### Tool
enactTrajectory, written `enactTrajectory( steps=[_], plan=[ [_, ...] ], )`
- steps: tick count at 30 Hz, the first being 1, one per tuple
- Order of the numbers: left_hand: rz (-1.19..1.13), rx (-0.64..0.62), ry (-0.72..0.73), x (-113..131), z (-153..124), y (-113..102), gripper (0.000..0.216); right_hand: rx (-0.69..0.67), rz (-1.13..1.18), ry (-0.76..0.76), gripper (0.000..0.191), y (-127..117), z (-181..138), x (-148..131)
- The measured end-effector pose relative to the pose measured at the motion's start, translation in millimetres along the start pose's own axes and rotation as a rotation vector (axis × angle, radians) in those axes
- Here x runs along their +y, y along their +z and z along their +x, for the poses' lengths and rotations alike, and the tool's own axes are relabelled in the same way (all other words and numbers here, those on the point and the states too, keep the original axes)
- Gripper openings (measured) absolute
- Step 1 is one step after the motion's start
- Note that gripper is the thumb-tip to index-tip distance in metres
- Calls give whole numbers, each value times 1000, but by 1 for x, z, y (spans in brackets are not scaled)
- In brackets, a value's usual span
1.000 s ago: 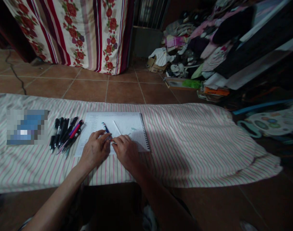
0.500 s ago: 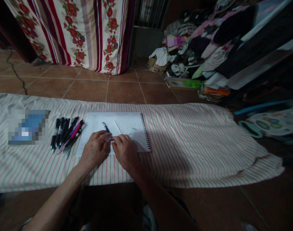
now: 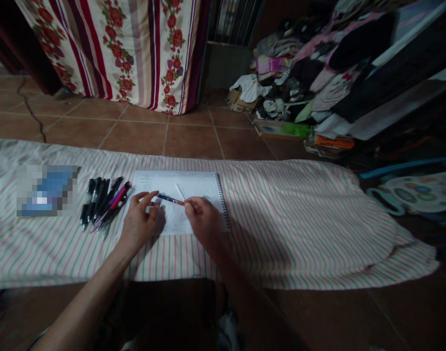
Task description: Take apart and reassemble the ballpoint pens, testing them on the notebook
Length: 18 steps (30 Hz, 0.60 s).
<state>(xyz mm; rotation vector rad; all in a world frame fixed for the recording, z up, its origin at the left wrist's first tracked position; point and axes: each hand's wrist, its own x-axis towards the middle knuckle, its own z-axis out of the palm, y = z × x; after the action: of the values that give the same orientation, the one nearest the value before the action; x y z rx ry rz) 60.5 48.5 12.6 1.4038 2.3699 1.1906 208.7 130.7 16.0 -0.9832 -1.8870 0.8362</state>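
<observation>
My right hand (image 3: 204, 217) is closed, thumb and fingers pinching the red end of a slim patterned pen (image 3: 171, 199) with a dark blue barrel. The pen lies nearly level above the notebook, its blue end pointing left. Close to that end is my left hand (image 3: 140, 217), fingers apart; whether a fingertip touches the pen I cannot tell. Beneath both hands lies a spiral notebook (image 3: 175, 226) with faintly marked pages, its wire binding on the right. A thin white stick (image 3: 179, 191) rests on the page just behind the pen.
Several black pens and a purple-pink one (image 3: 117, 196) lie bunched left of the notebook. Farther left is a blurred-out blue rectangle (image 3: 56, 187). A striped cloth (image 3: 281, 219) covers the low surface. Clothes (image 3: 303, 73) are heaped beyond the tiled floor, near a floral curtain (image 3: 142, 53).
My hands have moved apart, the right one going rightward with the pen. The pen has swung from slanting to nearly level, and my left fingers have spread off it.
</observation>
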Motion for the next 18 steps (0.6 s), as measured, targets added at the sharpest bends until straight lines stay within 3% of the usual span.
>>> enactTrajectory(
  steps=[9,18],
  plan=[
    [-174,-133,-23,10,1,-3,29,-35,254,202,15,-12,5,10],
    [-180,-157,-27,11,-1,2,25,-60,534,380,23,-8,9,12]
  ],
)
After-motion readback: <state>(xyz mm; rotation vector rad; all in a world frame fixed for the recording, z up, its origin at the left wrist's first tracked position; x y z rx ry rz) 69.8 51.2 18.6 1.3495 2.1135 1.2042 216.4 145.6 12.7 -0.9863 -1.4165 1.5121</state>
